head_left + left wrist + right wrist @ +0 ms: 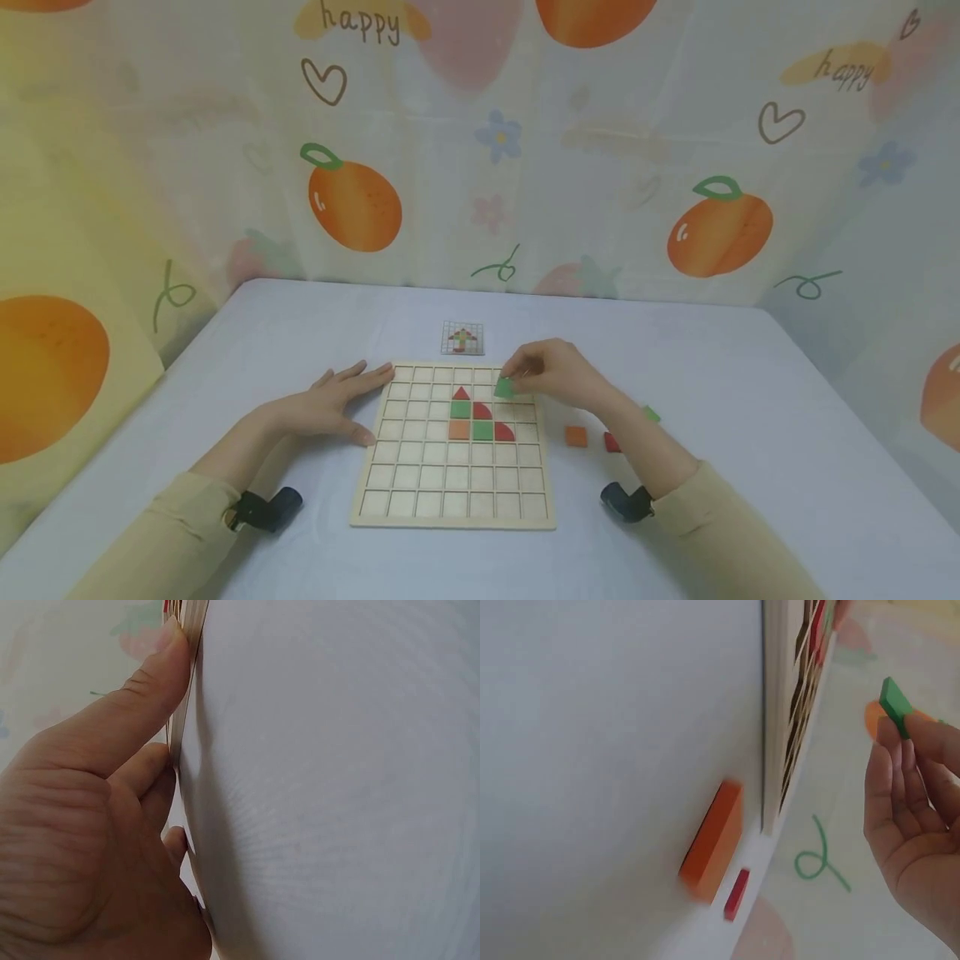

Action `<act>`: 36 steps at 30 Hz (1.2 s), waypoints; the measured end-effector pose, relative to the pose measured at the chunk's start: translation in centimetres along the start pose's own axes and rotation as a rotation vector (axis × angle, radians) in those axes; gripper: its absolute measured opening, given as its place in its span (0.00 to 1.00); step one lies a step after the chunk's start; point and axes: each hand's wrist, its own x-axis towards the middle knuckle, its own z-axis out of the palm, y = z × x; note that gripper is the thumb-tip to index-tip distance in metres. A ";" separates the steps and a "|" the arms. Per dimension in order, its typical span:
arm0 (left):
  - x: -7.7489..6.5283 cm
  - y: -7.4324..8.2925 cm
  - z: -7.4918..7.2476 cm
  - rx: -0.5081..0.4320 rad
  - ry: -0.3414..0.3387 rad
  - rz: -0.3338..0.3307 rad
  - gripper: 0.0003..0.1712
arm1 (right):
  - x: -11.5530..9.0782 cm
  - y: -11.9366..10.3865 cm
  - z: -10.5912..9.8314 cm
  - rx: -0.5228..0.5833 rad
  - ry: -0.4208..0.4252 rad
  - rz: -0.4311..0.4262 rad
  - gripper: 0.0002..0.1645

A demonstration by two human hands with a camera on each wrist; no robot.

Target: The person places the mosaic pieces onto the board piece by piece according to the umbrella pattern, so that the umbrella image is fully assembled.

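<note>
A wooden grid board (420,477) lies flat on the table, with several red, green and orange tiles set in its middle and upper cells. My right hand (558,377) pinches a green tile (504,387) between thumb and fingers above the board's upper right part; in the right wrist view the green tile (895,706) is held clear of the board. My left hand (322,408) touches the board's left edge, thumb and fingers spread; the left wrist view shows the thumb (150,690) against that edge.
Right of the board lie an orange square tile (576,437), a red tile (612,442) partly behind my right forearm, and a green tile (652,413). Behind the board lies a small pattern card (462,338). A printed curtain (525,167) hangs behind the table.
</note>
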 end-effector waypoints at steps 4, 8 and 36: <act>0.0 0.1 -0.1 0.002 -0.002 0.002 0.62 | 0.5 -1.3 1.0 0.013 -0.008 -0.027 0.08; 0.1 0.1 0.0 0.005 -0.001 0.008 0.62 | 1.1 -2.7 1.9 0.033 -0.029 -0.053 0.08; 0.1 0.0 -0.1 -0.005 -0.009 0.003 0.62 | 3.7 -5.2 6.6 -0.070 -0.209 -0.096 0.06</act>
